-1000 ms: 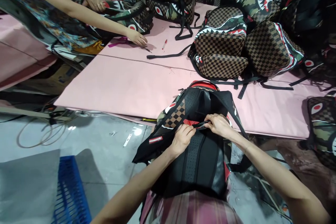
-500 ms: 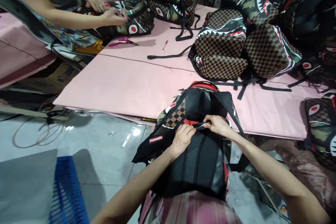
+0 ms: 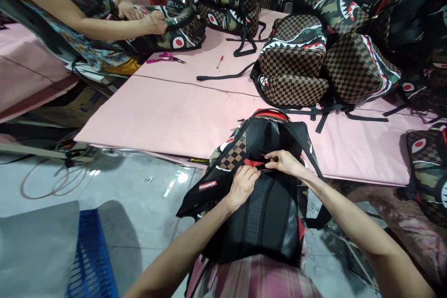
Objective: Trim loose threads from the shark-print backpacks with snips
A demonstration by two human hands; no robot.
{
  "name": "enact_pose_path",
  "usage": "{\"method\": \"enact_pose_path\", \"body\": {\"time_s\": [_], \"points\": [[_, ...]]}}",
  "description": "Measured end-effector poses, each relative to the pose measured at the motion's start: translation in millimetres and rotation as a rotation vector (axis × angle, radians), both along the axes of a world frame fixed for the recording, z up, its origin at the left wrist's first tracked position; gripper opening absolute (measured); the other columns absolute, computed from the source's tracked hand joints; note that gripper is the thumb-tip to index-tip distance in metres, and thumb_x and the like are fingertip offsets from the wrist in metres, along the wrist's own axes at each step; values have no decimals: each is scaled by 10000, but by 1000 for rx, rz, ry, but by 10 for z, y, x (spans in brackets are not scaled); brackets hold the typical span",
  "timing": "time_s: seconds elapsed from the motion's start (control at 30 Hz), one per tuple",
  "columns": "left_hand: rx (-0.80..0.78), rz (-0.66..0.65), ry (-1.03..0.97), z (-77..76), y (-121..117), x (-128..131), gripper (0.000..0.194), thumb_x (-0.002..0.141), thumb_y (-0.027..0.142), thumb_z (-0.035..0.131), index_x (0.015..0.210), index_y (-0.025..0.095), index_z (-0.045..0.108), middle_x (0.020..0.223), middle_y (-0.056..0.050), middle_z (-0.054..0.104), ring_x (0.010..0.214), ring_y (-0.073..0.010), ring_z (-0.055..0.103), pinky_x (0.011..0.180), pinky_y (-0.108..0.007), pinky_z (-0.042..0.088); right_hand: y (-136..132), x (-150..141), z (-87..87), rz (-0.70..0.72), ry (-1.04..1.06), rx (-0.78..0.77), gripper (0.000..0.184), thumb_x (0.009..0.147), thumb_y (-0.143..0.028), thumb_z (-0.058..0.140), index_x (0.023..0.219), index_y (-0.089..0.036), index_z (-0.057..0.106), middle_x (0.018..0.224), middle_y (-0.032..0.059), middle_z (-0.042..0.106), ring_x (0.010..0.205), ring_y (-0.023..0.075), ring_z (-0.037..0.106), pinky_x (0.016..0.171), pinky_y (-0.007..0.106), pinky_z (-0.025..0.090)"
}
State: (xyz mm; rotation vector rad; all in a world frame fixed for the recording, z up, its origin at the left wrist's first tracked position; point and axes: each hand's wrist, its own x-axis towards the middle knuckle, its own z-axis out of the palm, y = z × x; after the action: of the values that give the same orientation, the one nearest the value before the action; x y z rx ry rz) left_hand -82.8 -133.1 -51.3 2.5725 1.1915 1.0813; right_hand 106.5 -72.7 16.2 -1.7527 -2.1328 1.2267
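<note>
A black backpack (image 3: pixel 275 223) with checkered and camouflage side panels leans against the table edge, its back panel facing me. Near the middle, my left hand (image 3: pixel 243 185) is closed on the edge of an opening in that panel, where red lining (image 3: pixel 252 163) shows. Just to its right, my right hand (image 3: pixel 284 164) is closed with fingertips pinched around a small, thin dark tool; its kind is too small to make out. The fingertips of both hands are close together over the opening. A shoulder strap (image 3: pixel 206 186) with a red-and-white label hangs to the left.
Across the pink-covered table (image 3: pixel 157 116) stand checkered backpacks (image 3: pixel 293 60) with trailing straps. A red pen (image 3: pixel 220 62) and purple-handled pliers (image 3: pixel 165 58) lie farther back. At the far left a co-worker's hands (image 3: pixel 153 22) work on another bag. A blue crate (image 3: pixel 91 256) stands on the floor.
My right hand has shifted slightly left and turned, and the thin tool now points up and left. My left hand stays in place. The co-worker's right hand has lowered onto their bag.
</note>
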Motion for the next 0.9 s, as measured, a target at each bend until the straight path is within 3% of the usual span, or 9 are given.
{"method": "enact_pose_path", "body": {"time_s": [0.13, 0.23, 0.53, 0.9], "points": [[10, 5, -5, 6, -1, 4, 182, 856, 99, 449, 918, 157, 610, 858, -49, 649, 820, -169, 541, 713, -317, 426, 44, -115, -33, 99, -63, -52, 108, 676, -241, 640, 756, -180, 679, 615, -24, 589, 651, 132, 551, 581, 212, 332], [-10, 12, -7, 14, -4, 6, 209, 862, 100, 430, 930, 164, 617, 864, -55, 647, 823, -169, 545, 711, -320, 432, 61, -104, -55, 89, -45, -53, 101, 700, -237, 591, 658, -158, 636, 541, -37, 529, 585, 114, 507, 548, 207, 308], [-27, 6, -28, 27, 3, 15, 215, 868, 104, 417, 913, 164, 619, 832, -54, 643, 800, -167, 544, 701, -319, 433, 69, -203, -181, 87, 149, -114, 155, 797, -242, 448, 736, -142, 550, 722, 6, 631, 529, 71, 472, 508, 184, 349], [11, -3, -35, -28, 21, 9, 241, 858, 88, 429, 978, 181, 617, 879, -47, 651, 823, -166, 549, 729, -314, 437, 47, -326, -190, 38, 87, 10, 102, 716, -98, 453, 697, -180, 511, 634, -16, 580, 590, 104, 520, 562, 197, 332]]}}
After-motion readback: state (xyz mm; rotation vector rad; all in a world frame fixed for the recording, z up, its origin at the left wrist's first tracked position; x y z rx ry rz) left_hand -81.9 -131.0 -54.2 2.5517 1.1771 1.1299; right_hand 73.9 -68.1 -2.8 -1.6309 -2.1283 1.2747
